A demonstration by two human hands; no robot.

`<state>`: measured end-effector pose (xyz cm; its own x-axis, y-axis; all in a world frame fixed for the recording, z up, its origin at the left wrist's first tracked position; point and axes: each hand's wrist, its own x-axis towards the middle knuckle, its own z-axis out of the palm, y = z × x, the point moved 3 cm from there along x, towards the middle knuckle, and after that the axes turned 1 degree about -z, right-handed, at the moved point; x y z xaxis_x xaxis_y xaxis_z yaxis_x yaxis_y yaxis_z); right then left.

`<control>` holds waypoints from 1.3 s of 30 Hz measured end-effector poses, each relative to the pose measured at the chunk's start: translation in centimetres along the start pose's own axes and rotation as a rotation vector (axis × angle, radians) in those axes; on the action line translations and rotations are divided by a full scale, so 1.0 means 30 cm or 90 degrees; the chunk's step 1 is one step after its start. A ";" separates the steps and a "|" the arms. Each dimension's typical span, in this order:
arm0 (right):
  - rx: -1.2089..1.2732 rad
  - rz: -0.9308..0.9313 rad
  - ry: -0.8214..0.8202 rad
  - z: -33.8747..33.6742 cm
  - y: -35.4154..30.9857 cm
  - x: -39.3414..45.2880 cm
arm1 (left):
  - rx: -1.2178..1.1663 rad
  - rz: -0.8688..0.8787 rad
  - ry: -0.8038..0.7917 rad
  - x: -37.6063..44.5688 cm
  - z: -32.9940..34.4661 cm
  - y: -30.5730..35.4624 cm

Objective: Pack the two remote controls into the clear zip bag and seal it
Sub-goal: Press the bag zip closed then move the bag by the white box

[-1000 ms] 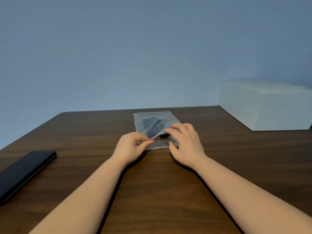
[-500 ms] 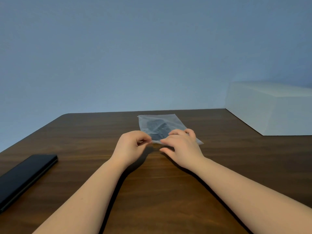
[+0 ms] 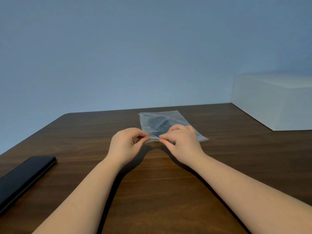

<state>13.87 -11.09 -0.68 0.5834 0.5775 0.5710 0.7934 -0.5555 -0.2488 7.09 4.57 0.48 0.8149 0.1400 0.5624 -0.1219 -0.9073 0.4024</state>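
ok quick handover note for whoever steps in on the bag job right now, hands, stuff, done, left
Left hand: pinching the near edge of the zip bag at its left end.
Right hand: pinching the same edge just to the right; fingertips of the two hands nearly meet.
The bag lies flat on the table, with dark shapes inside, most likely the remotes; I cannot count two for sure.
Done: loading, it seems.
Left: press the zip shut along its whole width and check it; from here I cannot tell how much is closed.
A flat black object lies at the left, a white box at the right.
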 end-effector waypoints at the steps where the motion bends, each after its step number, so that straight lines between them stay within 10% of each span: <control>1: 0.011 0.004 0.000 0.000 -0.002 0.001 | 0.002 -0.002 0.002 -0.001 -0.001 0.001; 39: -0.163 -0.146 0.032 -0.016 -0.029 -0.026 | 0.046 0.060 -0.022 -0.019 0.013 0.028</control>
<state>12.66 -11.36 -0.52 0.3813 0.6778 0.6286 0.8296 -0.5510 0.0909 6.75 3.58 0.20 0.8213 0.0396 0.5692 -0.1594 -0.9419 0.2955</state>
